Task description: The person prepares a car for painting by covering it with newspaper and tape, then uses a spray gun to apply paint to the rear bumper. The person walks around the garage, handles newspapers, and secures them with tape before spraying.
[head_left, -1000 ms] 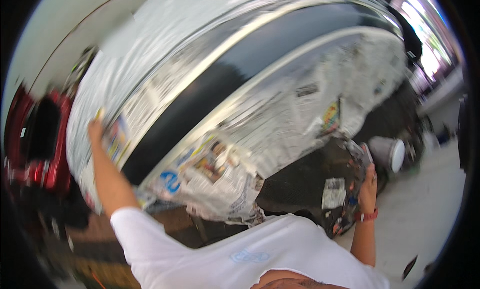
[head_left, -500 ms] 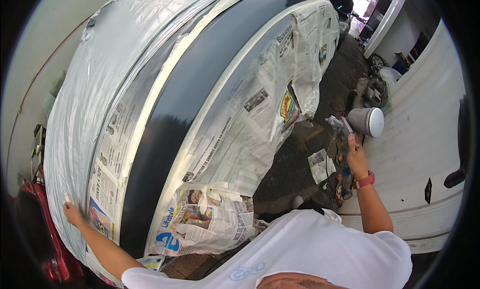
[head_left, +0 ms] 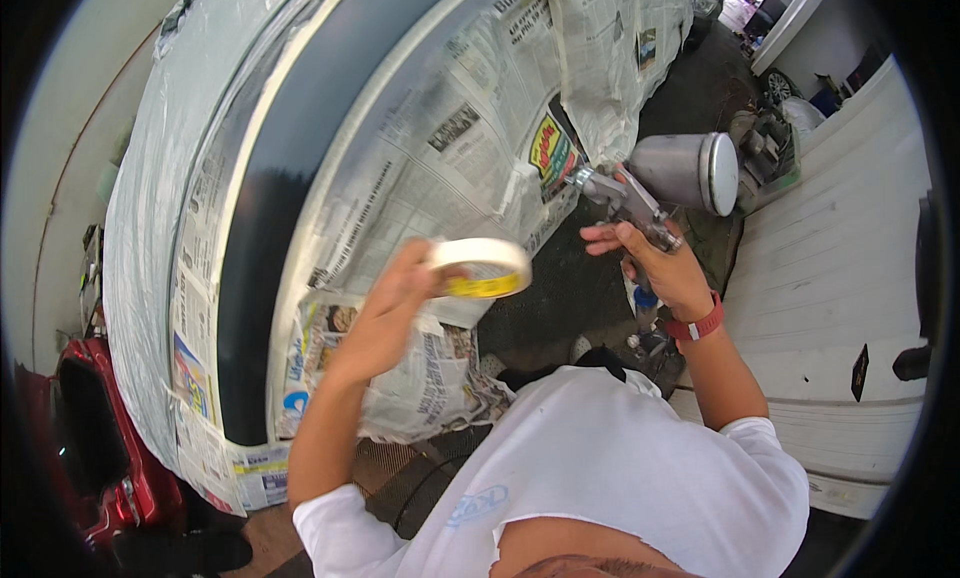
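Note:
In my left hand (head_left: 388, 313) is a roll of cream masking tape (head_left: 508, 253), pinched at its near side; a yellow band shows inside the ring. The hand is a little blurred and is in front of the papered car side. My right hand (head_left: 672, 273) holds a spray gun (head_left: 632, 206) by its handle, some fingers stretched out. A grey cup (head_left: 672, 173) with a white lid is tilted on top of the gun, and the nozzle points left. Beyond both hands, a dark car panel (head_left: 300, 128) runs between strips of tape and taped newspaper (head_left: 420, 193).
Silvery plastic sheeting (head_left: 160, 278) covers the car's far left part. A red vehicle (head_left: 100, 448) stands at lower left. White door panels (head_left: 820, 308) close off the right. Clutter (head_left: 765, 143) and a wheel (head_left: 778, 86) lie along the dark floor at upper right.
My left hand has come from the plastic sheeting at far left to the middle, and the tape roll now shows in it. My right hand has moved left with the spray gun.

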Action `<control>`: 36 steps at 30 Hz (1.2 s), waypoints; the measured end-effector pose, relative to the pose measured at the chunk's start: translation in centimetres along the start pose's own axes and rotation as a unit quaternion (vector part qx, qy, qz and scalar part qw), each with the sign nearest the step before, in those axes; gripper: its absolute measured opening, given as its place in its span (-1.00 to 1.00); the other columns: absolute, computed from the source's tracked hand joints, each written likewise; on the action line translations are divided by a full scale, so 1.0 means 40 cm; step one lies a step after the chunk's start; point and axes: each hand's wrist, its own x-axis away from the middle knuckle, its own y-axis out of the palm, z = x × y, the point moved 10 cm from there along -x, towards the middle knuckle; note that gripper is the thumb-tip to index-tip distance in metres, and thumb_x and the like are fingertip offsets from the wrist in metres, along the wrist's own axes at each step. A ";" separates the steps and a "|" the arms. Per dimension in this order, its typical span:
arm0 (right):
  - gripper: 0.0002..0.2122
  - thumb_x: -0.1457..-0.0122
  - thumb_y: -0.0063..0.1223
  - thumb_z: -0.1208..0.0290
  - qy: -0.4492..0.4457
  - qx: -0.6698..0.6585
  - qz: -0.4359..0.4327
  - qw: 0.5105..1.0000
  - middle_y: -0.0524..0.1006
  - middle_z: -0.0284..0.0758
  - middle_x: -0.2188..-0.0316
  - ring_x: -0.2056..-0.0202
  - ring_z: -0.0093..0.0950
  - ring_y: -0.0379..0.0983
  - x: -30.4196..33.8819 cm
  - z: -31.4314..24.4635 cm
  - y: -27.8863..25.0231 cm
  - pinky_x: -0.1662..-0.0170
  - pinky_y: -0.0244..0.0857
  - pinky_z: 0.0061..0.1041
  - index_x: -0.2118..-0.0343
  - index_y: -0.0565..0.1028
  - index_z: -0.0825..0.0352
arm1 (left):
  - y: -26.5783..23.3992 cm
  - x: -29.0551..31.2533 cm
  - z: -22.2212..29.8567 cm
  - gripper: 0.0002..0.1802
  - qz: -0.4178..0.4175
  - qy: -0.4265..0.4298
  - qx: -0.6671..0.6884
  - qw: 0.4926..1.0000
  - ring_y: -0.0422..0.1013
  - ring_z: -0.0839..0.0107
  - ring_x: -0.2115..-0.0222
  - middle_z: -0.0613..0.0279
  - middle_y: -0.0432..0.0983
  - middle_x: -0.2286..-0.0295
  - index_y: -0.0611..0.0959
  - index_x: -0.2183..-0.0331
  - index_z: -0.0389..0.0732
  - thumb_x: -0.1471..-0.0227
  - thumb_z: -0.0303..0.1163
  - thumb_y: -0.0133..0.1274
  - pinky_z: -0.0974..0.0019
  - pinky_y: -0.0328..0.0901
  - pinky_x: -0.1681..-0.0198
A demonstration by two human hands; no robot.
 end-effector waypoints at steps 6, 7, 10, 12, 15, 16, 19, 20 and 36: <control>-0.57 -0.19 0.38 0.21 0.065 -0.112 0.043 0.991 0.61 -0.50 0.30 0.48 -0.76 0.36 0.030 0.125 -0.136 0.45 0.28 -0.74 -0.02 0.54 0.35 | 0.391 -0.176 -0.171 -0.53 -0.003 -0.001 0.239 0.971 0.42 0.43 0.02 0.21 0.46 0.11 0.47 -0.03 -0.24 -0.47 -0.04 -0.26 0.24 0.36 -0.15; -0.57 -0.19 0.39 0.23 0.063 -0.115 0.035 0.991 0.59 -0.51 0.31 0.48 -0.76 0.36 0.037 0.143 -0.165 0.45 0.27 -0.74 -0.03 0.54 0.34 | 0.432 -0.195 -0.182 -0.52 0.012 -0.006 0.239 0.971 0.42 0.43 0.01 0.21 0.45 0.09 0.48 -0.04 -0.26 -0.47 -0.04 -0.25 0.24 0.38 -0.14; -0.46 -0.20 0.35 0.32 0.055 -0.097 -0.010 0.994 0.53 -0.50 0.34 0.45 -0.74 0.38 0.047 0.204 -0.256 0.39 0.31 -0.73 -0.23 0.45 0.24 | 0.540 -0.239 -0.222 -0.48 0.104 -0.025 0.185 0.977 0.42 0.45 0.00 0.21 0.47 0.03 0.54 -0.06 -0.28 -0.45 -0.02 -0.20 0.30 0.43 -0.03; -0.35 -0.21 0.32 0.41 0.030 -0.111 -0.024 0.993 0.49 -0.50 0.33 0.41 -0.71 0.40 0.064 0.214 -0.316 0.32 0.35 -0.70 -0.36 0.31 0.14 | 0.610 -0.265 -0.271 -0.53 0.169 -0.048 0.225 0.958 0.46 0.49 0.08 0.20 0.54 0.07 0.66 0.08 -0.29 -0.39 -0.04 -0.02 0.39 0.46 0.11; -0.19 -0.21 0.22 0.60 0.014 -0.124 -0.047 0.991 0.43 -0.48 0.31 0.34 -0.67 0.41 0.091 0.250 -0.414 0.19 0.41 -0.63 -0.48 0.10 0.02 | 0.728 -0.314 -0.308 -0.63 0.154 -0.087 0.143 0.974 0.49 0.51 0.16 0.23 0.59 0.19 0.70 0.16 -0.27 -0.30 -0.11 0.15 0.41 0.43 0.10; -0.19 -0.20 0.21 0.62 0.002 -0.120 -0.048 0.992 0.43 -0.47 0.32 0.34 -0.67 0.40 0.098 0.266 -0.451 0.18 0.41 -0.62 -0.47 0.11 0.04 | 0.770 -0.330 -0.295 -0.70 0.157 -0.090 0.171 0.969 0.50 0.55 0.22 0.30 0.61 0.27 0.70 0.24 -0.25 -0.21 -0.18 0.26 0.42 0.42 0.12; -0.23 -0.22 0.15 0.63 -0.017 -0.106 -0.061 0.992 0.47 -0.44 0.29 0.33 -0.67 0.40 0.116 0.320 -0.551 0.17 0.41 -0.62 -0.47 0.12 0.09 | 0.864 -0.378 -0.319 -0.77 0.145 -0.117 0.174 0.967 0.50 0.56 0.25 0.32 0.61 0.29 0.69 0.28 -0.21 -0.20 -0.23 0.27 0.42 0.41 0.18; -0.24 -0.23 0.15 0.63 -0.014 -0.104 -0.065 0.992 0.48 -0.43 0.28 0.33 -0.67 0.41 0.123 0.333 -0.577 0.16 0.41 -0.62 -0.47 0.12 0.09 | 0.885 -0.397 -0.318 -0.80 0.146 -0.098 0.109 0.978 0.51 0.55 0.30 0.30 0.63 0.33 0.68 0.32 -0.23 -0.20 -0.29 0.25 0.39 0.40 0.24; -0.24 -0.20 0.08 0.65 -0.036 -0.064 -0.005 0.997 0.50 -0.45 0.44 0.49 -0.73 0.39 0.037 0.547 -0.774 0.36 0.44 -0.63 -0.47 0.13 0.07 | 1.073 -0.514 -0.238 -0.64 0.285 -0.008 -0.114 0.952 0.58 0.29 0.51 0.12 0.54 0.47 0.50 0.22 -0.23 -0.03 -0.43 0.35 0.25 0.42 0.41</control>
